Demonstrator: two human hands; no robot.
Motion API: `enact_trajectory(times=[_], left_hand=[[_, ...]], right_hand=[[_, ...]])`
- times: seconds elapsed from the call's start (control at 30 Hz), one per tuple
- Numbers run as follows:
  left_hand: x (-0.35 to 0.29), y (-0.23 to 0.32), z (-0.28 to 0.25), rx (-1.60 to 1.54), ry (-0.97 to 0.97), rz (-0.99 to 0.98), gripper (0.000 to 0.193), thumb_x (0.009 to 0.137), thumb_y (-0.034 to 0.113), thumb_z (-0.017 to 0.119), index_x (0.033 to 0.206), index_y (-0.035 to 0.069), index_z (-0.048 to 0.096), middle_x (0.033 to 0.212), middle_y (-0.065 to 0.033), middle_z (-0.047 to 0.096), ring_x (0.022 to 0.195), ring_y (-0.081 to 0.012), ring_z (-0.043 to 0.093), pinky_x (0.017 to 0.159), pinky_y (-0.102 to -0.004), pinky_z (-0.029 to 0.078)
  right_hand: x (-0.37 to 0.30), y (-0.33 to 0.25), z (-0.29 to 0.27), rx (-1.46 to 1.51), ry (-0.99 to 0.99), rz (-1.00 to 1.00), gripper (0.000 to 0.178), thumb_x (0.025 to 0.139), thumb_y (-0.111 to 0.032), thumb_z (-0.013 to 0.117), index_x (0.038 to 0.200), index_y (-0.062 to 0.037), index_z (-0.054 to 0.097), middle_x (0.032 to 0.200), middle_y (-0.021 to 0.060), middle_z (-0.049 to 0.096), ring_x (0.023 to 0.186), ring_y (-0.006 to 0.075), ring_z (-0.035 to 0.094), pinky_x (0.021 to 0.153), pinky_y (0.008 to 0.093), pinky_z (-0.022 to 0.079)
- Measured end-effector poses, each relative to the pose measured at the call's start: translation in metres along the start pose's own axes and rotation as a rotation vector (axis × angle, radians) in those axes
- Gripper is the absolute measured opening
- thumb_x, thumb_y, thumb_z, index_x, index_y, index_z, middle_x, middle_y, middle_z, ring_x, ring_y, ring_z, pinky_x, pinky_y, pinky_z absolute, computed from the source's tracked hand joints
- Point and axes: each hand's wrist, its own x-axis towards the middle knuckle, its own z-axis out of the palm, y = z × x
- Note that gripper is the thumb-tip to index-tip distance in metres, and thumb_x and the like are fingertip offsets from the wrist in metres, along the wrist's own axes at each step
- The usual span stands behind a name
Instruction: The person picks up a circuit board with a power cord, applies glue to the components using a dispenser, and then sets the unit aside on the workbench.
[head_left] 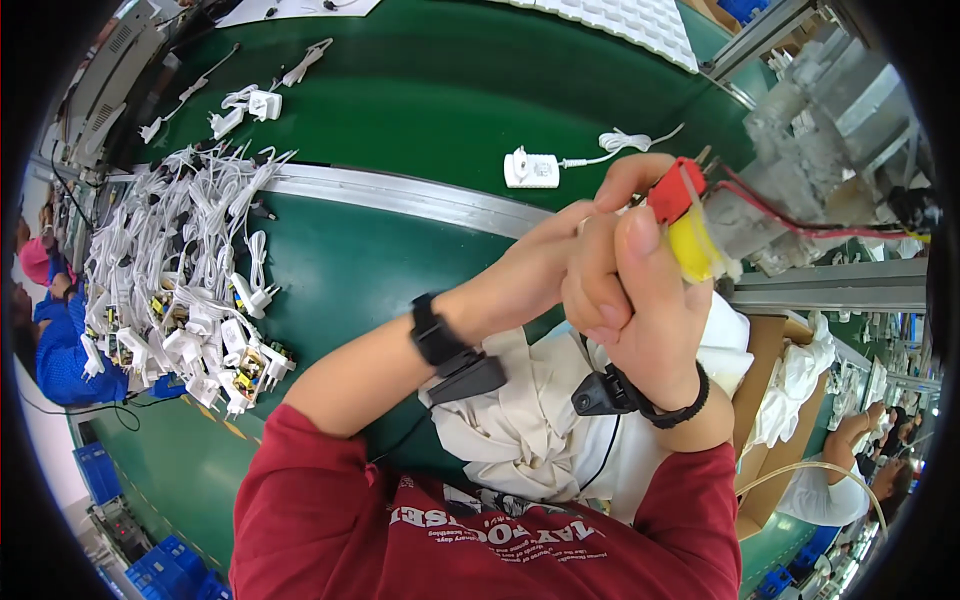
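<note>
My left hand (pixel 552 250) reaches in from the left, its fingers curled and partly hidden behind my right hand (pixel 645 300). The right hand is closed, with its thumb up and its fingers bent against the left hand. Right at the fingertips is a red block (pixel 674 190) joined to a yellow-wrapped piece (pixel 692 246). A red and a dark wire (pixel 800 222) run from it to the right. The block covers some fingertips, so what either hand pinches is hidden. Just beyond the hands lies a white plug adapter (pixel 531 170) with a coiled white cable.
A large heap of white adapters and cables (pixel 185 260) lies at left, some showing bare circuit boards. A metal rail (pixel 410 200) borders the green belt (pixel 400 90). Plastic-wrapped parts (pixel 800 150) crowd the upper right. Cream cloth (pixel 520 410) and a cardboard box (pixel 765 400) are near me.
</note>
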Motion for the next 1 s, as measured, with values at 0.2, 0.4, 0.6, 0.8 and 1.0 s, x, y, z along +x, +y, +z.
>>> enact_trajectory(times=[0.2, 0.4, 0.6, 0.8, 1.0], left_hand=[[0.062, 0.029, -0.001, 0.350, -0.081, 0.515, 0.031, 0.092, 0.018, 0.052, 0.119, 0.003, 0.049, 0.109, -0.0048, 0.056, 0.098, -0.0109, 0.055, 0.085, -0.0242, 0.045], [0.097, 0.041, -0.014, 0.160, -0.060, 0.212, 0.031, 0.090, 0.018, 0.055, 0.117, 0.003, 0.051, 0.109, -0.0031, 0.057, 0.097, -0.0112, 0.055, 0.086, -0.0245, 0.044], [0.105, 0.046, -0.013, 0.417, -0.090, 0.073, 0.030, 0.088, 0.018, 0.058, 0.114, 0.003, 0.054, 0.106, -0.0046, 0.059, 0.097, -0.0143, 0.056, 0.087, -0.0248, 0.044], [0.099, 0.044, -0.007, 1.057, -0.041, 0.000, 0.033, 0.086, 0.023, 0.060, 0.111, 0.002, 0.056, 0.103, -0.0092, 0.061, 0.093, -0.0181, 0.059, 0.085, -0.0265, 0.044], [0.081, 0.049, -0.004, 1.690, 0.012, -0.120, 0.036, 0.083, 0.029, 0.062, 0.107, 0.002, 0.057, 0.100, -0.0138, 0.064, 0.090, -0.0218, 0.061, 0.083, -0.0283, 0.045]], right_hand=[[0.005, -0.008, 0.001, -0.051, -0.019, 0.025, 0.024, 0.095, -0.022, 0.052, 0.102, -0.0016, 0.042, 0.055, -0.0042, 0.040, 0.043, 0.0024, 0.033, 0.040, 0.0197, 0.025], [0.004, -0.018, 0.003, -0.116, 0.032, 0.079, 0.021, 0.098, -0.024, 0.044, 0.101, -0.0044, 0.040, 0.052, -0.0018, 0.032, 0.038, 0.0054, 0.027, 0.036, 0.0225, 0.023], [0.008, -0.016, 0.000, -0.126, 0.036, 0.070, 0.022, 0.098, -0.025, 0.045, 0.102, -0.0040, 0.041, 0.052, -0.0018, 0.033, 0.038, 0.0052, 0.028, 0.037, 0.0224, 0.023], [0.007, -0.019, -0.005, -0.003, 0.025, 0.078, 0.022, 0.093, -0.019, 0.056, 0.100, -0.0014, 0.044, 0.057, -0.0067, 0.042, 0.046, 0.0002, 0.035, 0.042, 0.0192, 0.025], [0.006, -0.020, -0.004, -0.133, 0.018, 0.062, 0.019, 0.096, -0.022, 0.048, 0.102, -0.0053, 0.041, 0.053, -0.0023, 0.035, 0.041, 0.0044, 0.030, 0.039, 0.0213, 0.025]])
